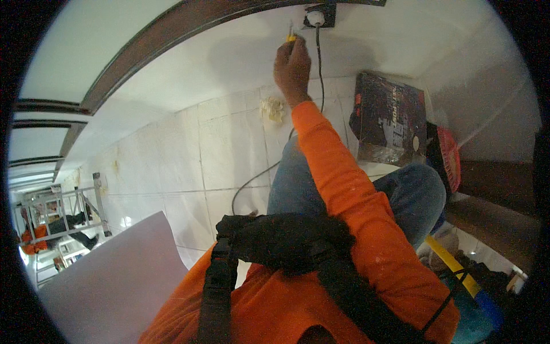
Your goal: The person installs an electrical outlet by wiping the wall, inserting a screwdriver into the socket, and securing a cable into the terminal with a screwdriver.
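My right hand (293, 66) reaches up against the white wall, its fingers closed round a small yellow-handled tool (291, 38). A thin, blurred tip points upward from it; its exact kind is unclear. Just right of the tool, a round white plug (315, 18) sits in a dark socket plate (327, 15). From the plug a dark cable (319, 69) hangs down past my right wrist and behind my knee. My left hand is nearly all hidden behind black straps (286, 241); a small brownish tip beside them may be part of it.
A dark printed box (389, 114) leans by the wall to the right, with a red bag (450, 155) beside it. A crumpled pale lump (272, 109) lies on the floor tiles (177, 149). At left are a pale sheet (120, 275), a metal frame (80, 200) and another person in orange (35, 238).
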Tool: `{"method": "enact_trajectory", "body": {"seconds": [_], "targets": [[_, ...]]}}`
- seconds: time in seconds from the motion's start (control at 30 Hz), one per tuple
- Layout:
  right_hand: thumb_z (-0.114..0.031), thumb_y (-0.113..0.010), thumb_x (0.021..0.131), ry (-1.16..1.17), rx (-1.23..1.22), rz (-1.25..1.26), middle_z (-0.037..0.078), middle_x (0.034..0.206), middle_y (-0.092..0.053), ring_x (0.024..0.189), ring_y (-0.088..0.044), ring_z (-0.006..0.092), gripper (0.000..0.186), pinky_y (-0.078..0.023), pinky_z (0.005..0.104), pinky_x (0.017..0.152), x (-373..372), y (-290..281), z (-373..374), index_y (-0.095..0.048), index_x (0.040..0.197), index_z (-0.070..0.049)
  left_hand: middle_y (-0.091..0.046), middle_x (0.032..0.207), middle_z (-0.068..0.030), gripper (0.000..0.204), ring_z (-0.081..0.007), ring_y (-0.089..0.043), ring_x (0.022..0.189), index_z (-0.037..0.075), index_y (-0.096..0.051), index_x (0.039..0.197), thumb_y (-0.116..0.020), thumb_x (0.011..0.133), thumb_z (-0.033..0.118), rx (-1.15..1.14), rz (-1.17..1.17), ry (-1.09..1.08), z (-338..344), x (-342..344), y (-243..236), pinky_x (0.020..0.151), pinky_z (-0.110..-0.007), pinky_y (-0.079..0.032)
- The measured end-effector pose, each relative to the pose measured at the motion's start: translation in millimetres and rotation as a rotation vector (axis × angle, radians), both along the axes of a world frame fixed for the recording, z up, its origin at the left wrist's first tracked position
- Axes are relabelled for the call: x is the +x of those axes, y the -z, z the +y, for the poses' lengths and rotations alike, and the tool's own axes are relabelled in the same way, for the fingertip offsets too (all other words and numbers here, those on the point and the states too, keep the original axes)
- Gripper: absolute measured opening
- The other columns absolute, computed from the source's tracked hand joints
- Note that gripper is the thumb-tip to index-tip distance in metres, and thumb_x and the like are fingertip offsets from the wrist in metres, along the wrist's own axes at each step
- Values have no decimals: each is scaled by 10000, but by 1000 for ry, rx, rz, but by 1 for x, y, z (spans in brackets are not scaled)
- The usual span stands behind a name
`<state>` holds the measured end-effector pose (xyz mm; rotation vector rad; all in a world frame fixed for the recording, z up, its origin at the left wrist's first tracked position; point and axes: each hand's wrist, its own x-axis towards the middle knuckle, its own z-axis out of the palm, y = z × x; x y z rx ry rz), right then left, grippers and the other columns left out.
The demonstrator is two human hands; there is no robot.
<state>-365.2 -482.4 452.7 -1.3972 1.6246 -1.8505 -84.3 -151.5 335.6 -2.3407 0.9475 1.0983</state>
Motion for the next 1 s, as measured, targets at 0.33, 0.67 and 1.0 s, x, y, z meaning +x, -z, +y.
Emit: {"method": "enact_trajectory", "body": {"seconds": [0.33,0.67,1.0], "targets": [[-202,-493,851,199,-8,439,246,841,-599,773,-605,395,342,-495,455,675,-33,-22,-3,-503,1083,48,-659,830,-69,545,-211,-622,831,97,-678,852,-620,685,612,21,70,-9,-1,-21,6,807,-347,-458],[-178,-501,849,235,-106,443,241,914,-585,816,-597,389,287,-486,451,702,-34,-20,-12,-509,1045,32,-666,802,-50,540,-198,-628,810,115,-694,821,-614,683,631,30,98,-7,-3,-20,3,804,-342,-457],[-163,-478,869,238,-128,489,250,902,-580,812,-589,404,260,-488,449,698,-37,-16,-16,-496,1040,32,-673,773,-32,538,-184,-633,788,133,-709,790,-608,680,650,47,133,-42,-8,-26,-11,801,-337,-456]]}}
